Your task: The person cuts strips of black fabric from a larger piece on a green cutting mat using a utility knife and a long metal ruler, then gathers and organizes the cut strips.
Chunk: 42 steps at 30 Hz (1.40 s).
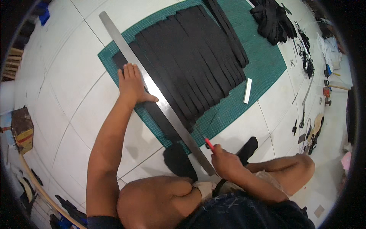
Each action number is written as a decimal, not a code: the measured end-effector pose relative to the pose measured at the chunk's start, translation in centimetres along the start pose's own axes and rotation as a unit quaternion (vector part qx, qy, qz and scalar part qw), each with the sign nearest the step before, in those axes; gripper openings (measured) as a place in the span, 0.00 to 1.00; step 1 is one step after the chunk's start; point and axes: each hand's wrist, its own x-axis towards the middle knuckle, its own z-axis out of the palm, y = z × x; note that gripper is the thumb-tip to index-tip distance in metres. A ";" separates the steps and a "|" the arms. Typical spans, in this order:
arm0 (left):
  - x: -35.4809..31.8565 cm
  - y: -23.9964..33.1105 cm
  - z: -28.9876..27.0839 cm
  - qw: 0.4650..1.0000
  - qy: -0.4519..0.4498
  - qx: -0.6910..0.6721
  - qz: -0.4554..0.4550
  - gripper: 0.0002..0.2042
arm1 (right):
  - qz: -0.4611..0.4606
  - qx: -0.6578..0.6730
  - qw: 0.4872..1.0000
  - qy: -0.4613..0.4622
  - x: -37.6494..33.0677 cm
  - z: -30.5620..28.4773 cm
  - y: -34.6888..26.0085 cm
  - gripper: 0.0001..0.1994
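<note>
A long metal ruler [168,111] lies slantwise over black strips [187,57] of fabric-like material, spread side by side on a green cutting mat [263,66]. My left hand [132,86] presses flat by the ruler's left edge, its thumb stretched onto the metal and its fingers on a black piece [157,118] left of the ruler. Just right of the ruler's near end, my right hand [227,164] is closed around a red-handled cutter [209,144]. The cutter points away from me toward the strips' near edge. Its blade is too faint to make out clearly.
A small white bar [248,91] rests on the mat's right part. Bundled black strips [271,21] lie at the far right corner. Scattered tools and black scraps [306,63] line the right floor. A worn box [23,129] stands at left. My legs flank the near side.
</note>
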 end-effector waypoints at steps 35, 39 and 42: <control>1.3 -5.1 -4.5 0.986 0.120 -0.108 0.039 0.26 | -0.086 0.384 0.889 -0.235 -2.2 -10.1 5.0 0.33; -5.0 -5.4 -3.8 0.988 0.052 -0.140 -0.025 0.25 | -0.089 0.341 0.896 -0.270 -2.8 -11.4 3.5 0.34; -7.9 -6.1 -1.5 0.989 -0.001 -0.147 -0.004 0.25 | -0.063 0.345 0.886 -0.302 -3.5 -11.0 3.0 0.35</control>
